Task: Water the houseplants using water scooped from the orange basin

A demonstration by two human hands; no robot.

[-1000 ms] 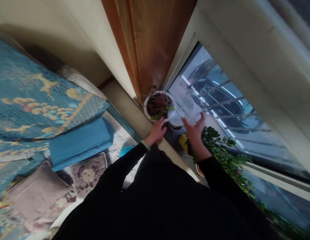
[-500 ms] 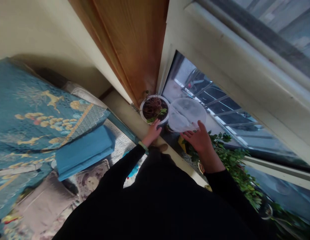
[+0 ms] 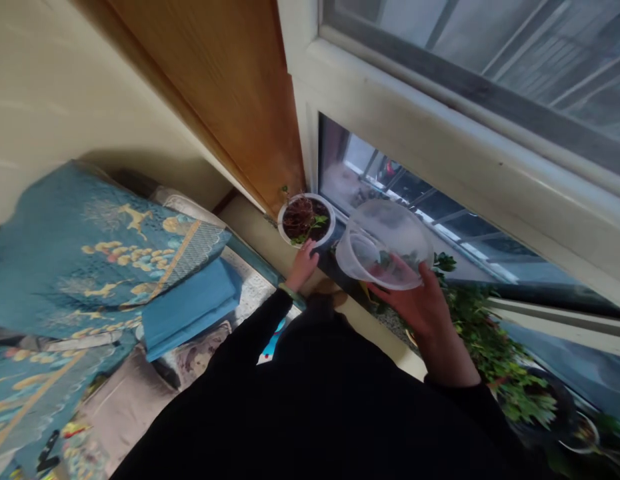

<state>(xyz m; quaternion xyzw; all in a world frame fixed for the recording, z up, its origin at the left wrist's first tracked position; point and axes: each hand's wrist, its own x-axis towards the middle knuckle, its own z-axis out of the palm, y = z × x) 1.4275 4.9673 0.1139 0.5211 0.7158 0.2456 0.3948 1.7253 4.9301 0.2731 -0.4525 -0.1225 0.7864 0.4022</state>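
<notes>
1. Cover (image 3: 130, 263), blue, quilted, gold-patterned, near a smooth mauve cushion (image 3: 125, 400) and a folded blue cloth (image 3: 193, 307).
2. Left hand (image 3: 303, 263), loosely open, gripping nothing, with fingertips at the near rim of a round white pot (image 3: 332, 225); cannot tell if touching.
3. Inside: dark soil (image 3: 316, 231), tangled brown stems (image 3: 297, 215), green leaves (image 3: 319, 220).
4. Translucent plastic tub (image 3: 349, 260), round, tilted, right of the pot, held by the half-curled right hand (image 3: 417, 297), thumb at rim.
5. Leafy plants (image 3: 483, 337) close beside the right wrist, below a white-framed window (image 3: 440, 150).

By the speckled stone windowsill (image 3: 394, 323), a round white flowerpot (image 3: 332, 227) of soil (image 3: 317, 232) and green sprigs (image 3: 319, 221) is carried at the corner end; farther along, potted houseplants (image 3: 530, 398) are supported.
</notes>
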